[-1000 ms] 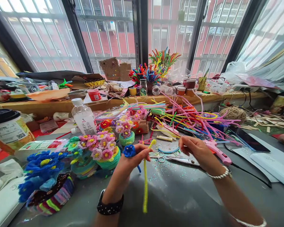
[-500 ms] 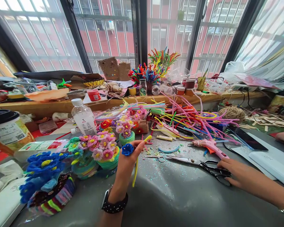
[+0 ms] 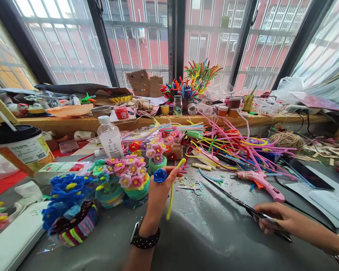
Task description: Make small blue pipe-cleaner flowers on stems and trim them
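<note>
Currently, the left hand is holding a fuzzy blue flower and yellow pipe cleaner. The right hand is grasping long, black-handled metal scissors.

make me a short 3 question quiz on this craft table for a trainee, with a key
1. Multiple choice: what does the right hand hold?
A) the pink glue gun
B) the large scissors
C) the phone

2. True or false: the small scissors lie on the grey table, touched by neither hand.

3. Fill the gap: the left hand holds a blue flower and a ____ fuzzy stem.

Key: 1. B; 2. True; 3. yellow
</note>
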Tool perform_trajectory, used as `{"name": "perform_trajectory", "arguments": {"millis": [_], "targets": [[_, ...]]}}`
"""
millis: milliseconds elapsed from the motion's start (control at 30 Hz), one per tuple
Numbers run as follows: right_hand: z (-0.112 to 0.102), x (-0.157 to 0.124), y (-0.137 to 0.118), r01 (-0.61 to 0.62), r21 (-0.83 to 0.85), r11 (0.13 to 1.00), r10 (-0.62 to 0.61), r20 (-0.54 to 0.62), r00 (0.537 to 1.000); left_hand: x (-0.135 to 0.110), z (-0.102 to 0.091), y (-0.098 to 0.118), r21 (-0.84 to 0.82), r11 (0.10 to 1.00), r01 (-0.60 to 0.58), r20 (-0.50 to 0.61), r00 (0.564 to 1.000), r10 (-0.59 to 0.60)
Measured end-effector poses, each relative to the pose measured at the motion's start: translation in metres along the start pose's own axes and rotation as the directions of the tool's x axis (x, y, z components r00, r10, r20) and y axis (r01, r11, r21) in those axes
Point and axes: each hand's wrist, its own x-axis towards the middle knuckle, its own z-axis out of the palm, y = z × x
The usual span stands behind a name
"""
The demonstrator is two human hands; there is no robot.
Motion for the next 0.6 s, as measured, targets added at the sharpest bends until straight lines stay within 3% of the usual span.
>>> {"name": "perform_trajectory", "arguments": {"millis": [100,167,300,433,600], "targets": [[0.011,0.000,0.000,-0.053,0.336,0.941,0.055,0.004,0.998,-0.002,0.000,0.004,0.051,0.999,0.002,-0.001,1.000,-0.002],[0.019,0.006,-0.004,-0.027,0.436,0.900,0.078,-0.098,0.992,-0.003,0.002,0.005,0.057,0.998,0.007,-0.004,1.000,-0.007],[0.031,0.030,-0.025,0.146,0.477,0.867,-0.051,-0.206,0.977,-0.002,0.004,0.001,0.026,1.000,-0.006,-0.020,1.000,0.006],[0.037,0.056,-0.050,0.239,0.499,0.833,-0.149,-0.214,0.965,0.000,0.005,-0.004,0.034,0.999,-0.024,-0.032,0.999,0.025],[0.046,0.060,-0.063,0.249,0.454,0.856,-0.231,-0.096,0.968,0.002,0.003,-0.006,0.029,0.999,-0.043,-0.091,0.995,0.046]]}}
